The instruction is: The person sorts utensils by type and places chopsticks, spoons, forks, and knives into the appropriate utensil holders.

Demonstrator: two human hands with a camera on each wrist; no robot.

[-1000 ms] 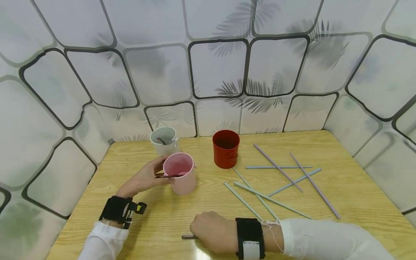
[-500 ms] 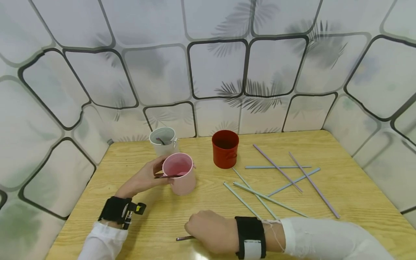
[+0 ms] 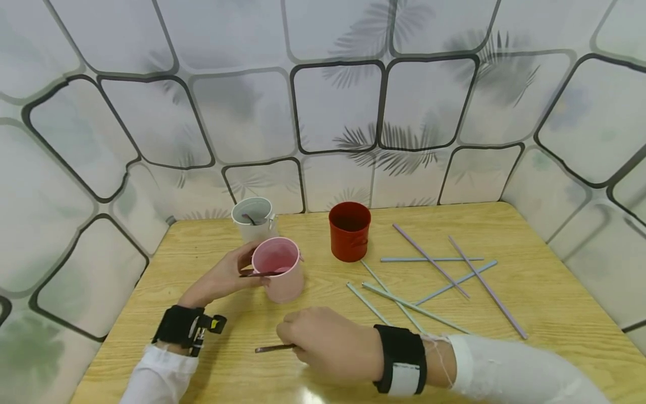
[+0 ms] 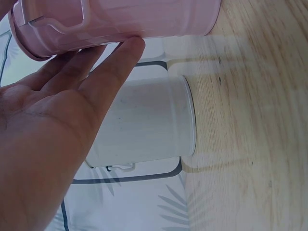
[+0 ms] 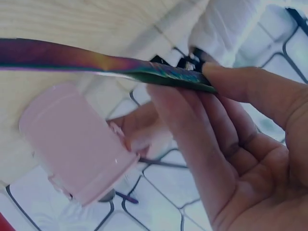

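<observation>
My left hand (image 3: 224,278) grips the side of a small pink bucket (image 3: 286,287), thumb in front and fingers round the back. A dark utensil handle (image 3: 259,274) leans out over this bucket's rim. Lower down, over the table front, my right hand (image 3: 330,343) pinches a slim metal utensil (image 3: 272,348) between thumb and fingers. Up close in the right wrist view, that utensil (image 5: 72,55) has a flat, tapering, rainbow-tinted shaft; its exact kind does not show. A white bucket (image 4: 144,120) stands just behind the pink one, with a dark handle (image 3: 249,219) inside.
A red bucket (image 3: 348,244) stands right of the pink one. Several thin sticks lie crossed on the right of the wooden table (image 3: 212,359): green (image 3: 419,308), blue (image 3: 439,260) and purple (image 3: 489,289). Patterned cloth walls (image 3: 338,106) close off the back and sides.
My right hand has risen off the table front and shifted slightly left and away from me with the utensil; more of the shaft now shows. My left hand and the pink bucket have stayed put.
</observation>
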